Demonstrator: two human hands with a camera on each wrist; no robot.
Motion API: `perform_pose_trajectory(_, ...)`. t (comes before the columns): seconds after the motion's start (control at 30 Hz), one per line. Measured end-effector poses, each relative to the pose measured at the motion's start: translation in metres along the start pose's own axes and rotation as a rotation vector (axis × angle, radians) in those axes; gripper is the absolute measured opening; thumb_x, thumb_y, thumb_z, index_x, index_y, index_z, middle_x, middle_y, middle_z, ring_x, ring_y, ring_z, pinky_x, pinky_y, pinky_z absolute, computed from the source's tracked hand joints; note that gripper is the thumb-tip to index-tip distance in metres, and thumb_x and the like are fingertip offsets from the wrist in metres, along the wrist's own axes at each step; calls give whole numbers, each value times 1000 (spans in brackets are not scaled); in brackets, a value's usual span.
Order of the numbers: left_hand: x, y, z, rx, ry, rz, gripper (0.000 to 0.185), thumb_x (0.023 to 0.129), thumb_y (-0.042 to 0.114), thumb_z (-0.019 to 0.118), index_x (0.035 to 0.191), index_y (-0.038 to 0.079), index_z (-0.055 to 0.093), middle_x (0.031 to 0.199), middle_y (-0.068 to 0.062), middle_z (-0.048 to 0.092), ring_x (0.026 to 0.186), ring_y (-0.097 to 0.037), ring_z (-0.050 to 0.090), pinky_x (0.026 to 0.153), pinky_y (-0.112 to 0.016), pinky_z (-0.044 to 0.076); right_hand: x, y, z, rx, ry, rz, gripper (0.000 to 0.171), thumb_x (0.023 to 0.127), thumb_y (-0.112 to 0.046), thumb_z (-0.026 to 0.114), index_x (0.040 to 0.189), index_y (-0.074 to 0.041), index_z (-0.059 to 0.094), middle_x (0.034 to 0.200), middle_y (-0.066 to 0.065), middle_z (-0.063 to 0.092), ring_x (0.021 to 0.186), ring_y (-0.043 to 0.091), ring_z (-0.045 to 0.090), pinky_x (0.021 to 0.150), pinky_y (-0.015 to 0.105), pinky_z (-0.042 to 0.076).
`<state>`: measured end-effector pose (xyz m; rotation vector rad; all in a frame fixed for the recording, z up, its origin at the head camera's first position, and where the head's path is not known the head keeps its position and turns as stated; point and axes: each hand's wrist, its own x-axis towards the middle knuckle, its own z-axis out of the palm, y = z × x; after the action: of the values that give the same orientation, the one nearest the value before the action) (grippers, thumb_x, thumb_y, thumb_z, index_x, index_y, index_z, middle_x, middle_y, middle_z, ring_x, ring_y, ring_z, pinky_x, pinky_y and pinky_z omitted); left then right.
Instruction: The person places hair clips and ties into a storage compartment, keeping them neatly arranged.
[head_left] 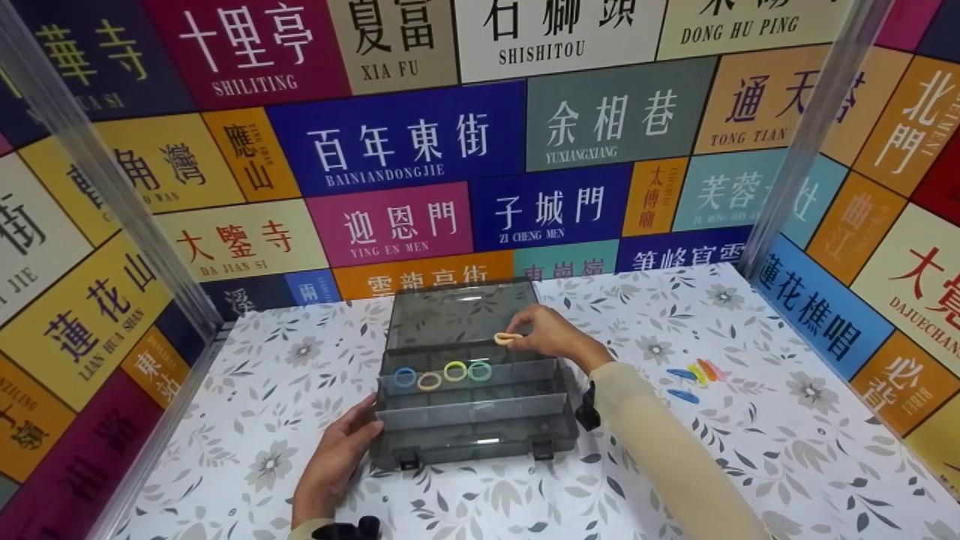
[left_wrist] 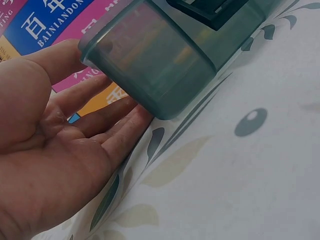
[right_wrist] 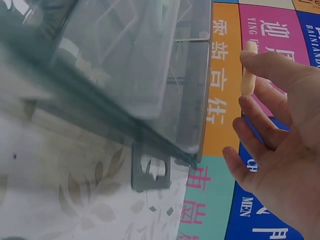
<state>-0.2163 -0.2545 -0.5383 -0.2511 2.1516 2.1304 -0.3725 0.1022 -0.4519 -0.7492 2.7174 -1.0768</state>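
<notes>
Smoky plastic organizer box (head_left: pixel 472 409), holding four rings (head_left: pixel 442 373), is steadied by left hand (head_left: pixel 337 457) with straight fingers; a pale ring (head_left: pixel 508 338), apparently elastic, is pinched by right hand (head_left: pixel 551 335) over the floral surface (head_left: pixel 750 450).

Four rings (head_left: pixel 442 373) in box (head_left: pixel 480 439) rear row, clips (head_left: pixel 694 375) on table (head_left: pixel 750 450) to its right

Left hand (head_left: pixel 337 450) flat, fingers straight; right hand (head_left: pixel 551 334) raised, seemingly pinching.

Coloured clips (head_left: pixel 694 375) (on floral tablecloth (head_left: pixel 750 465))
</notes>
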Motion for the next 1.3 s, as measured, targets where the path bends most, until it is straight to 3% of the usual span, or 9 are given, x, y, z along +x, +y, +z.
perform_pose_trajectory(0.17,-1,0,0,3,-2,8,59,97,8,61,153,5,40,160,-23,35,150,-38,31,123,-52,30,5,0,6,11,0,5,13,85,-15,79,96,-8,79,121,15,70,121,34,60,107,51,47)
perform_pose_trajectory(0.3,-1,1,-1,5,6,10,60,97,9,62,153,5,40,160,-23,35,150,-37,31,123,-52,29,7,1,10,46,2,59,13,84,-14,79,96,-9,79,125,14,68,123,33,59,107,50,48)
perform_pose_trajectory(0.53,2,1,-2,8,11,22,60,96,10,64,152,6,42,159,-21,38,149,-35,33,123,-52,30,12,-1,14,76,-22,137,13,84,-16,80,96,-11,78,122,11,68,109,27,61,91,42,53)
perform_pose_trajectory(0.87,-1,1,-1,35,12,24,60,96,9,63,152,4,41,160,-23,35,151,-37,29,123,-52,29,13,-4,17,-15,-71,146,15,82,-16,81,96,-11,78,104,7,74,83,16,59,77,32,53)
perform_pose_trajectory(0.93,0,1,0,34,13,17,60,96,9,63,152,5,41,159,-23,35,151,-37,30,123,-52,29,13,-3,18,-48,-79,142,13,82,-16,81,93,-12,79,100,5,74,83,16,59,82,35,52)
perform_pose_trajectory(1.0,0,2,0,35,17,12,60,96,9,63,152,5,41,159,-23,36,150,-37,31,123,-53,29,12,-3,18,-91,-85,143,10,82,-17,81,91,-14,79,98,3,74,88,18,60,95,43,50)
perform_pose_trajectory(1.13,-2,2,1,25,11,9,60,97,9,62,152,5,41,160,-23,35,151,-38,29,123,-53,28,11,-3,20,-144,-88,151,8,81,-19,82,89,-17,79,97,1,73,98,24,61,112,58,35)
perform_pose_trajectory(1.3,-3,3,1,13,3,9,60,97,10,62,153,4,40,160,-24,33,151,-39,27,124,-54,27,12,-2,21,-150,-88,162,11,81,-20,84,90,-17,78,100,2,71,102,26,60,115,61,31)
